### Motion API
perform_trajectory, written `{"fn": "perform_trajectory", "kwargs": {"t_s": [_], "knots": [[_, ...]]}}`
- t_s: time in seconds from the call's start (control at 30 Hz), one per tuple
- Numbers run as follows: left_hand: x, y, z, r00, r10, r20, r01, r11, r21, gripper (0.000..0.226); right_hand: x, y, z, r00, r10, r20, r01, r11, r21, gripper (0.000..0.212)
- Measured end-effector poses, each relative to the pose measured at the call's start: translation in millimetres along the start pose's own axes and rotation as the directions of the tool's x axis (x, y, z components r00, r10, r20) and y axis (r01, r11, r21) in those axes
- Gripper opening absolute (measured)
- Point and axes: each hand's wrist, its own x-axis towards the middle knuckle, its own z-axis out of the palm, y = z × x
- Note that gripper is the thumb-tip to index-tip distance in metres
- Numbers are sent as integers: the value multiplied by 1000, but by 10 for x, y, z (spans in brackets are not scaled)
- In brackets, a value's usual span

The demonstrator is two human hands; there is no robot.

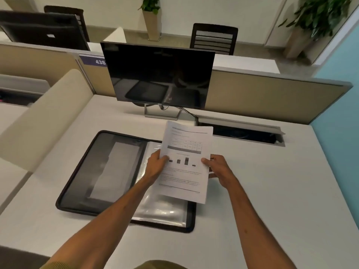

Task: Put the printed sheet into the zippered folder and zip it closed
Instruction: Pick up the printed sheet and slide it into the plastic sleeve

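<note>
Printed sheet (186,162) pinched at both side edges by left hand (156,165) and right hand (218,169), above open zippered folder (81,171) | risk: snagging on clear sleeves (161,212), creasing, catching in zipper

The printed sheet (185,152), white with a table and bar chart, is pinched at both side edges between the fingers (165,158). Beneath the fingers, the black zippered folder (101,171) lies unzipped and spread flat, clear sleeves showing on its right half.
</note>
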Motion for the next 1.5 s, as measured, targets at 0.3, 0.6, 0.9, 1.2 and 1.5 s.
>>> {"fn": "perform_trajectory", "kwargs": {"t_s": [0.3, 0.6, 0.9, 1.2, 1.5], "knots": [[525, -148, -518, 978, 25, -206, 0, 993, 120, 27, 510, -146, 318, 977, -123, -177, 128, 992, 17, 25], [948, -324, -580, 965, 216, 146, -250, 605, 756, 55, 755, -392, 216, 847, -338, -410, 330, 939, -93, 8], [928, -532, -418, 943, 198, 268, -332, 478, 813, 57, 829, -661, 198, 790, -439, -429, 449, 890, -83, 25], [703, -585, -349, 945, 152, 289, -326, 408, 853, 57, 915, -713, 359, 816, -448, -366, 463, 885, -53, 26], [779, -350, -364, 930, 214, 298, -360, 376, 854, 31, 814, -781, 500, 794, -489, -361, 515, 857, -27, 10]]}}
